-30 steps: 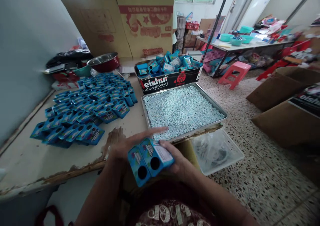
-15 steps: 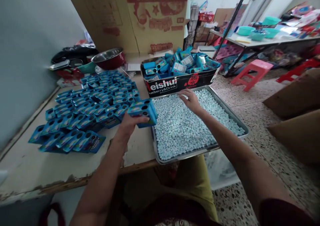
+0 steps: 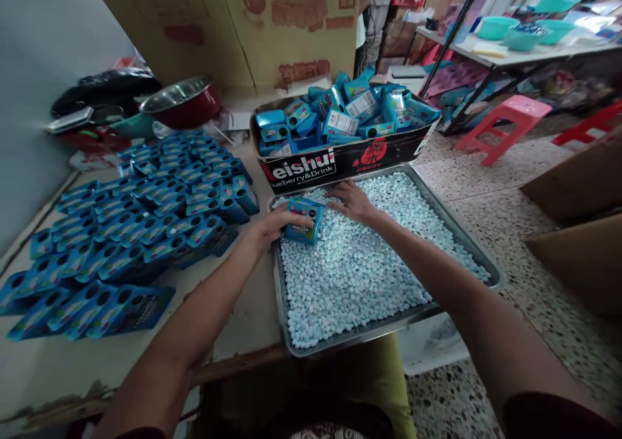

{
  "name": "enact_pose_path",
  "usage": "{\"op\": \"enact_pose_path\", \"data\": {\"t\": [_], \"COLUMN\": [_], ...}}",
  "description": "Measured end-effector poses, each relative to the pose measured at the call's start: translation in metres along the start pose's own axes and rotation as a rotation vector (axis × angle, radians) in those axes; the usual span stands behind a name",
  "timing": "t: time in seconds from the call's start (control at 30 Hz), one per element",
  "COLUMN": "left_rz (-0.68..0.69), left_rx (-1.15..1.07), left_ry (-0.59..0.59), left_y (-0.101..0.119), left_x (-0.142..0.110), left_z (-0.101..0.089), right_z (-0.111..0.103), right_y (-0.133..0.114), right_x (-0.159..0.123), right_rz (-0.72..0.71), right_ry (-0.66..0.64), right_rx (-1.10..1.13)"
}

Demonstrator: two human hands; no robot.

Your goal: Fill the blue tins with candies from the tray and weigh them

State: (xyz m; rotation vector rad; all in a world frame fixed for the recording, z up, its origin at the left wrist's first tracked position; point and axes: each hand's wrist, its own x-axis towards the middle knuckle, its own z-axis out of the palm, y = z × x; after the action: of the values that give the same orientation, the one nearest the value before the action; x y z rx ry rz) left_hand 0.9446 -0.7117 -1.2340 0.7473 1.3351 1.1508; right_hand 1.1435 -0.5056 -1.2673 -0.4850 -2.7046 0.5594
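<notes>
Blue boxes [image 3: 121,232] lie in rows on the worktop [image 3: 243,309]; beside them the left hand [image 3: 272,226] has its fingers clamped on one blue box [image 3: 304,219] over the tray [image 3: 383,326]. Just right, the right hand [image 3: 354,201] rests, fingers loosely apart, on the pale pellets [image 3: 359,264], so filling seems under way; next, pellets need gathering toward the box.

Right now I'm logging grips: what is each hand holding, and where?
Left hand grips a blue box by its side. Right hand rests on the candies, palm contents hidden.

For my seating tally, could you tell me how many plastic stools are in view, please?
2: a pink stool on the floor by the far table, and a red stool at the right edge; others may be hidden.
</notes>
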Motion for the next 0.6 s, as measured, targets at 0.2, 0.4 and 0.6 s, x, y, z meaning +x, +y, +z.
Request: {"op": "enact_pose_path", "data": {"t": [0.2, 0.4, 0.6], "left_rz": [-0.011, 0.093, 0.622], "left_rx": [-0.044, 0.020, 0.481], "left_ry": [-0.073, -0.109, 0.335], "left_y": [-0.009, 0.003, -0.016], "left_x": [-0.005, -0.027, -0.053], "left_z": [0.061, 0.098, 0.072], "right_z": [-0.005, -0.006, -0.016], "right_y": [-0.024, -0.046, -0.065], "right_x": [-0.023, -0.042, -0.056], "right_rz": [0.580, 0.889, 0.790], "right_ry": [0.184, 0.307, 0.310], "right_rx": [0.282, 1.130, 1.645]}}
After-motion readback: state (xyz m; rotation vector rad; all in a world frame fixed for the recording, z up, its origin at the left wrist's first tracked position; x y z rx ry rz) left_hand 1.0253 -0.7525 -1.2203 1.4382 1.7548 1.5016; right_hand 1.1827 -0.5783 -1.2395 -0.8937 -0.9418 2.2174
